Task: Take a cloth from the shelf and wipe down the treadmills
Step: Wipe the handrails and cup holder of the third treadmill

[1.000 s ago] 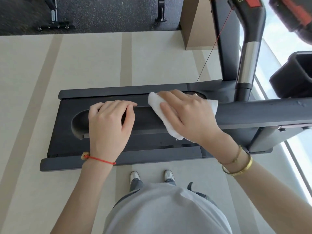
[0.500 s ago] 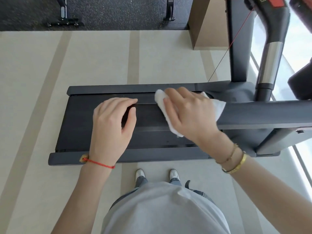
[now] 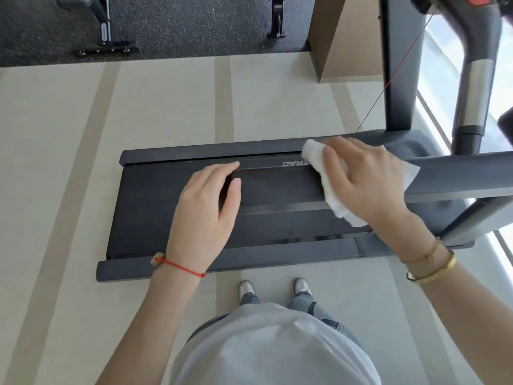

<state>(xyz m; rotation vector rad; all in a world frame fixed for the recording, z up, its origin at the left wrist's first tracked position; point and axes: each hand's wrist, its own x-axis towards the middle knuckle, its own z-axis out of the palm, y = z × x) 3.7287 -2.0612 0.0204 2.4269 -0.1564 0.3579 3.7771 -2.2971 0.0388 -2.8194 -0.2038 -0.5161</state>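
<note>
White cloth (image 3: 330, 173) is lying spread under my right hand (image 3: 363, 182), whose fingers are pressing it flat against the dark handrail (image 3: 458, 176) that is running across in front of me; nothing is curling round the cloth, so only palm pressure is keeping it there. My left hand (image 3: 205, 215) is resting on the same rail further along with the fingers loosely bent and gripping nothing that I can make out. Below them the treadmill (image 3: 172, 201) deck is stretching out on the pale striped floor (image 3: 55, 190), my shoes standing just beside its near edge. I am judging the wipe to be partway along the rail. What I am worrying about is the cloth sliding out from under the flat palm if the pressure eases at the rail's rounded edge, since it would be dropping onto the belt below. A corner is hanging free on the far side and could be bunching up or folding under. The red cord (image 3: 399, 65) is hanging near the upright (image 3: 399, 65), and a wide sweep toward the console could be snagging it.
</note>
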